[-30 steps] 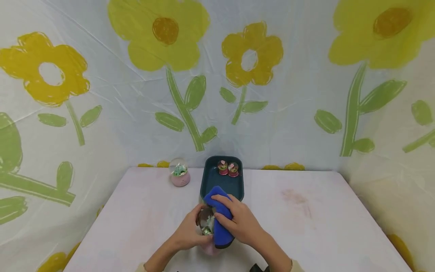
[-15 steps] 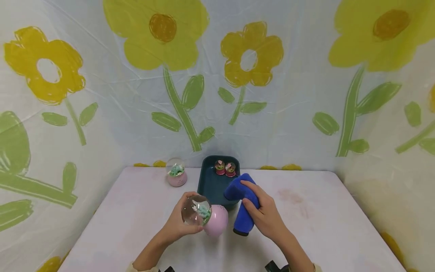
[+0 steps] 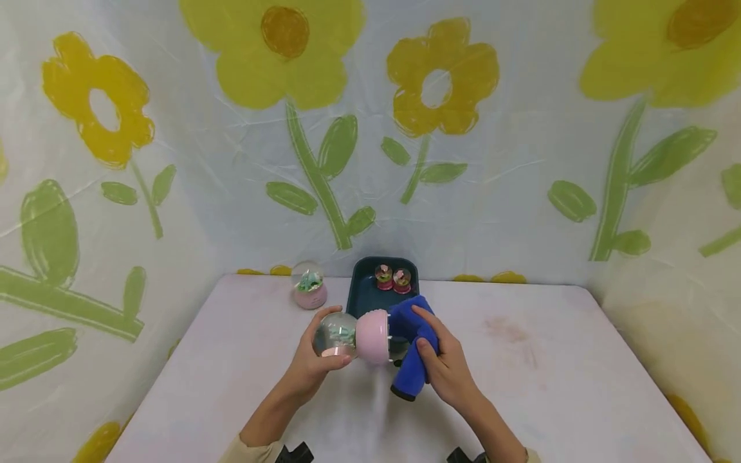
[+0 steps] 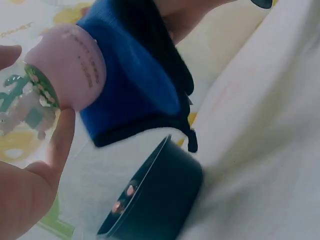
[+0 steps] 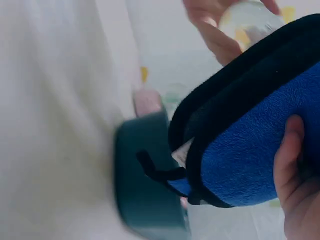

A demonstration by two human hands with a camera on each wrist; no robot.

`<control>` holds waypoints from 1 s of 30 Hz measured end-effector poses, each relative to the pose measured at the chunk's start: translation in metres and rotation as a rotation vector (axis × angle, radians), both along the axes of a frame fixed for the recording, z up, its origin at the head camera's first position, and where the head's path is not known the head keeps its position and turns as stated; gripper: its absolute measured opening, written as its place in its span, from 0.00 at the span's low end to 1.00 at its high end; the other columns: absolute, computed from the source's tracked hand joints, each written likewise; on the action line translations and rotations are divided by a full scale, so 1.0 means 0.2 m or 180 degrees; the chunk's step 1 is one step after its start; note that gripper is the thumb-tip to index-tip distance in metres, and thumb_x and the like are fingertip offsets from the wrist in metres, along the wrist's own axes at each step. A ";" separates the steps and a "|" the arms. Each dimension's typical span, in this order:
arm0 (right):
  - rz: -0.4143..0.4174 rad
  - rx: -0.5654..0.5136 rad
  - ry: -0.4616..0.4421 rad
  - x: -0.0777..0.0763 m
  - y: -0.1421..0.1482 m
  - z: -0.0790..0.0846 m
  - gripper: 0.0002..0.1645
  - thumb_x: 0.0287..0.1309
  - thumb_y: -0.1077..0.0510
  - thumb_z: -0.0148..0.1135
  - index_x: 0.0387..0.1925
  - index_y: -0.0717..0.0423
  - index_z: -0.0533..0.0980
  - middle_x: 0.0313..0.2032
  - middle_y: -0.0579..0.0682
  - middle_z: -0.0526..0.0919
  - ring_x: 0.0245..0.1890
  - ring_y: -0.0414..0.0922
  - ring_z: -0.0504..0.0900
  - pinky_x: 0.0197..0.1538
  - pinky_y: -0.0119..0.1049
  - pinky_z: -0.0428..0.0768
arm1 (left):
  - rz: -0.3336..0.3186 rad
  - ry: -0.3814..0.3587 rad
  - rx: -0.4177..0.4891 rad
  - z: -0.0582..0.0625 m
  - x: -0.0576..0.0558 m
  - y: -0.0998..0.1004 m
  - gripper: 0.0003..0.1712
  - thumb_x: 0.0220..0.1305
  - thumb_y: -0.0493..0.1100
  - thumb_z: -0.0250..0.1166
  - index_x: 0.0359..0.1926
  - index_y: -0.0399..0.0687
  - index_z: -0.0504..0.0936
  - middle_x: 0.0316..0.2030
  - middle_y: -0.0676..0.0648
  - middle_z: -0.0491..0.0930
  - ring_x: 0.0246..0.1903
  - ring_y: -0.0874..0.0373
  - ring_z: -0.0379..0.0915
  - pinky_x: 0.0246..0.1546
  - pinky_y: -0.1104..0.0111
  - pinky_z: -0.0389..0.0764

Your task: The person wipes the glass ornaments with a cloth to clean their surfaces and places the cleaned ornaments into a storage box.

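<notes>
A snow globe [image 3: 372, 337] with a pink base lies sideways in the air, its glass ball to the left and its base to the right. My left hand [image 3: 309, 361] grips the glass ball between thumb and fingers. Green and white figures show inside the ball in the left wrist view. My right hand [image 3: 447, 361] holds a blue cloth [image 3: 412, 373] with black edging, folded in the fingers. In the head view, the cloth is at the bottom end of the pink base [image 4: 75, 65]; whether it presses there is hard to tell.
Behind the hands stands a dark green tray [image 3: 360, 292] with two tiny red-based globes [image 3: 402, 281] in it. Another pink-based snow globe [image 3: 309, 292] stands left of the tray. The white table [image 3: 521, 386] reaches a flower-printed curtain [image 3: 492, 218].
The cloth has come off the glass ball and moved to the base's bottom end. My left hand has turned the snow globe so its base points right.
</notes>
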State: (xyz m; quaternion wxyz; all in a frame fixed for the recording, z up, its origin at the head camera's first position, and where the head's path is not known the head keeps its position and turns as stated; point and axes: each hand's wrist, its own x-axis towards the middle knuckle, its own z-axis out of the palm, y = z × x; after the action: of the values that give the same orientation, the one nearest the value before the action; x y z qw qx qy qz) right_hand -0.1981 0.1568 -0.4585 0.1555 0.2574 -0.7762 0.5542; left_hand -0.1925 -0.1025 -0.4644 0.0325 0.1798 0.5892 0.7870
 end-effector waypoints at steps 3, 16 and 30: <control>0.0132 -0.0036 0.0016 -0.01 -0.05 -0.02 0.28 0.72 0.56 0.48 0.71 0.43 0.60 0.66 0.61 0.66 0.59 0.66 0.71 0.47 0.65 0.75 | -0.0172 -0.0140 0.0047 0.00 0.00 0.05 0.48 0.51 0.32 0.71 0.69 0.44 0.55 0.61 0.37 0.60 0.58 0.43 0.61 0.50 0.57 0.77; 0.0509 -0.0196 -0.0227 -0.03 -0.04 -0.09 0.24 0.73 0.63 0.40 0.67 0.46 0.63 0.62 0.61 0.71 0.56 0.63 0.74 0.45 0.53 0.81 | -0.0896 -0.0546 -0.0223 0.00 0.00 0.04 0.30 0.69 0.43 0.57 0.68 0.49 0.57 0.53 0.38 0.70 0.27 0.50 0.83 0.22 0.70 0.80; 0.0071 0.0420 0.0197 0.03 0.02 0.04 0.28 0.66 0.63 0.56 0.65 0.42 0.69 0.59 0.59 0.74 0.53 0.58 0.78 0.43 0.56 0.80 | -0.0243 -0.0556 -0.0606 -0.03 0.02 0.02 0.34 0.62 0.40 0.67 0.65 0.47 0.61 0.52 0.37 0.70 0.37 0.34 0.79 0.29 0.57 0.83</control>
State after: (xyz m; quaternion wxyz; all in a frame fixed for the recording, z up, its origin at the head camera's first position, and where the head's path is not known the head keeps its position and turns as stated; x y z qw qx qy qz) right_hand -0.1930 0.1612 -0.4502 0.1559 0.2928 -0.8029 0.4954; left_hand -0.1889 -0.0988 -0.4698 0.1305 0.1289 0.6490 0.7384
